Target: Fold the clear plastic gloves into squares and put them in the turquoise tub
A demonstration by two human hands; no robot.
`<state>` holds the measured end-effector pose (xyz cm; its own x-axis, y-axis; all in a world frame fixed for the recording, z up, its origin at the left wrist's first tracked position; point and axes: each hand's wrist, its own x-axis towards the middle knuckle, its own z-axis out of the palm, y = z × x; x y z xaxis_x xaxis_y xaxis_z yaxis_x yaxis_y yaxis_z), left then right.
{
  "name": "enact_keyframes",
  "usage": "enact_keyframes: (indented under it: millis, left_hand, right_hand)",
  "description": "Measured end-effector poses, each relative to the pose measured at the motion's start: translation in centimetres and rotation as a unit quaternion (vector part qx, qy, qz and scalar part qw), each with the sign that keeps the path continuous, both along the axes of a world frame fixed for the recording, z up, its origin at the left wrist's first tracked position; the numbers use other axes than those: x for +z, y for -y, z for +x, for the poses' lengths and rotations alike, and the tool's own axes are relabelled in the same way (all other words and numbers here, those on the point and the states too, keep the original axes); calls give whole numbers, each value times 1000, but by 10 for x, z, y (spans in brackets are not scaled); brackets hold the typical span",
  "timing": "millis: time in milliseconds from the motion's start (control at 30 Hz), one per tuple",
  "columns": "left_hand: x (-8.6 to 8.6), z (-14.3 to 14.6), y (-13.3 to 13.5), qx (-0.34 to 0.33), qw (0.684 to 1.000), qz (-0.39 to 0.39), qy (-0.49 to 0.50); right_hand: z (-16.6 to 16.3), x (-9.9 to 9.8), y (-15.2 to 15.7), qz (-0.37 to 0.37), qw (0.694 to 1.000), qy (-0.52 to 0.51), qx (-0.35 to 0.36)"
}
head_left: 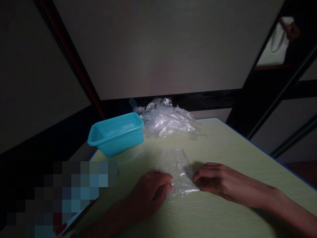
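A small clear plastic bag (178, 168) lies flat on the pale green table (223, 148) in front of me. My left hand (151, 193) is curled, its fingertips pinching the bag's near left edge. My right hand (215, 180) rests on the table at the bag's right edge, fingers pressed together on the plastic. Both forearms reach in from the bottom of the view.
A turquoise plastic tub (116, 134) stands at the table's far left corner. Beside it, at the far edge, lies a heap of crumpled clear plastic bags (165, 117). The table has a blue rim. Dim panels and dark frames stand behind. A blurred patch covers the lower left.
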<state>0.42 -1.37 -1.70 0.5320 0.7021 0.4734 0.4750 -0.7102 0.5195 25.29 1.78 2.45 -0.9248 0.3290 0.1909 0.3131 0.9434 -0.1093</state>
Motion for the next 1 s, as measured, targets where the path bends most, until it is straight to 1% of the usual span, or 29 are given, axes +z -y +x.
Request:
enact_keyframes:
  millis: [133,233,300,433,600,667,733,800,933,1000]
  left_hand:
    - [1,0,-1,3,1000,-1,2]
    - [2,1,-1,2,1000,-8,6]
    - [3,1,-1,0,1000,-10,6]
    - [4,0,0,4,1000,3,-1]
    - [6,1,-1,-2,1000,26,-8]
    - [6,1,0,-1,1000,29,-9]
    - [6,0,0,-1,1000,26,-12]
    - [5,0,1,0,1000,21,-17]
    - [5,1,1,-2,1000,20,-23]
    - [6,1,1,-3,1000,19,-23]
  right_hand:
    - [-4,-5,3,37,999,3,-20]
    - [-5,-8,3,69,998,-2,-8]
    - [-5,-10,2,68,998,-9,-5]
    - [-4,-9,0,15,999,-36,-3]
    - [-2,-5,-1,-72,992,-100,-25]
    - [0,-6,-1,-91,988,-121,-24]
    - [1,-10,-1,-91,987,-129,-16]
    - [2,-13,-2,-66,990,-126,-8]
    - [1,-19,-6,42,993,-108,8]
    - [0,-20,-8,85,992,-93,13]
